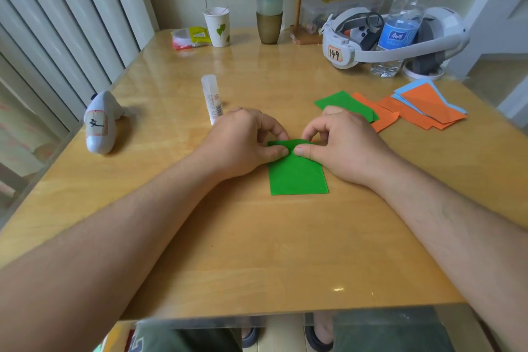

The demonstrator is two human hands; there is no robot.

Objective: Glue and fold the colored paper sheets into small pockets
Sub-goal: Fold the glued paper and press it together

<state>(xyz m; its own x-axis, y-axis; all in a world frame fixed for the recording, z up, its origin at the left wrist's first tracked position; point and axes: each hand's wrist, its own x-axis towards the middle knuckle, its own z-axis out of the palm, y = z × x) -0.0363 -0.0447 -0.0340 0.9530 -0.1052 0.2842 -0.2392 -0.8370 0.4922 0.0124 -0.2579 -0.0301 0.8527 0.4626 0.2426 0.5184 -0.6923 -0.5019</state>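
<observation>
Green paper (297, 177) — far edge pinched by left hand (243, 140) and right hand (345, 143).

Top edge of the green sheet (297, 174) is hidden under both hands — left hand (245, 143), right hand (343, 146) — fold state there can't be read. Glue stick (212, 98) near end is behind the left hand, label print too small. Water bottle (405, 17) cap is cut by the top edge. Bench (257, 251) far right corner runs out of frame.
</observation>
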